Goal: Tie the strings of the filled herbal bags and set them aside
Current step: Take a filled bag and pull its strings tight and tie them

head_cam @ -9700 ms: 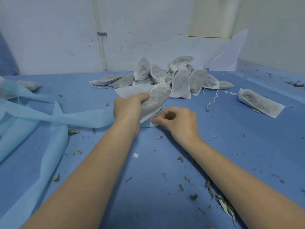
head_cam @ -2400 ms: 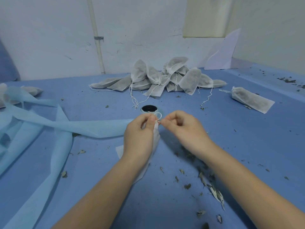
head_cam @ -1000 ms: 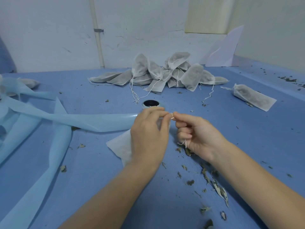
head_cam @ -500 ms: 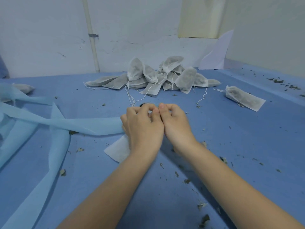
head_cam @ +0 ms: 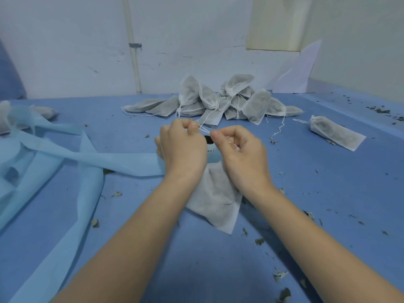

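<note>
A: Working from the left, what has the left hand (head_cam: pixel 182 147) got?

B: Its thumb and forefinger are pinched on one end of the thin white drawstring (head_cam: pixel 204 129), up at the far side of the fist. The rest of the fingers are curled in.

A: And the bag itself?

B: The white non-woven herbal bag (head_cam: pixel 215 197) lies on the blue fabric-covered tabletop (head_cam: pixel 153 248), just under and between the two wrists. Its long axis runs from its gathered neck, hidden beneath the hands, back toward the person, with its flat bottom corner nearest the camera.

A: So the string runs which way?

B: Nearly level, left to right, as a short span between the two pinches. The right hand (head_cam: pixel 242 154) pinches the other end between thumb and forefinger, close beside the left hand but not touching it.

A: Which hand is nearer the neck?

B: I cannot tell; the neck is covered. I judge the coming pull has to go outward along that string line, across the bag's length.

A: And the pile of grey-white filled bags (head_cam: pixel 218 101)?

B: Well beyond the hands, near the wall.
</note>
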### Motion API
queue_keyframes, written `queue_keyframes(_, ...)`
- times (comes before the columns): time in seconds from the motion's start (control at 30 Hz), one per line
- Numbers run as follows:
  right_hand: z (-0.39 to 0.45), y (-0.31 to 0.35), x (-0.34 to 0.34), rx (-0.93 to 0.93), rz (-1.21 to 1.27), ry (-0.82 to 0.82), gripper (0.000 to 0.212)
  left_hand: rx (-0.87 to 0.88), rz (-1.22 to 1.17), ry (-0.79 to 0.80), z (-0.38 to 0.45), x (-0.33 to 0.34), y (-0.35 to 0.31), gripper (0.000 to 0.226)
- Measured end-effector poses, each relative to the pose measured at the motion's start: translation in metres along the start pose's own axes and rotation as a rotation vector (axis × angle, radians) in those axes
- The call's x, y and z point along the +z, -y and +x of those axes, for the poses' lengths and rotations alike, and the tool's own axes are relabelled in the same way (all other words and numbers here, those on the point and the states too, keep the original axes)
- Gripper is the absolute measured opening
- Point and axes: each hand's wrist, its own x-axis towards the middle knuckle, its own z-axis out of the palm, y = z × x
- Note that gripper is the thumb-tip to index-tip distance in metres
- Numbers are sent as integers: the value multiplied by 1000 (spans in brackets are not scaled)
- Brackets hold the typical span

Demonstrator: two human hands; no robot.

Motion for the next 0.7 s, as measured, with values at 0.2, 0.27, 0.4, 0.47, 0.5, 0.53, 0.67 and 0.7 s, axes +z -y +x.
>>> queue_keyframes(0.2,4,-6,-6,109,119,-107,14,19,-62,150,-4,-1,1,10)
queue_keyframes(0.27,8,-9,-7,215,193,-222,16,45,-38,217,-7,-1,1,13)
queue_keyframes(0.4,20,-14,-15,432,412,-512,28,-200,-216,436,-9,-3,-1,36)
queue_keyframes(0.47,23,-20,-21,537,458,-636,36,-351,-381,612,-15,1,2,39)
queue_keyframes(0.5,24,-23,-24,584,469,-678,37,-382,-446,665,-19,4,5,38)
queue_keyframes(0.53,25,-26,-27,618,479,-700,37,-393,-502,684,-23,8,7,35)
queue_keyframes(0.67,25,-27,-34,578,457,-604,25,-379,-542,556,-28,21,18,28)
queue_keyframes(0.7,24,-26,-34,518,452,-563,23,-376,-533,523,-27,22,19,28)
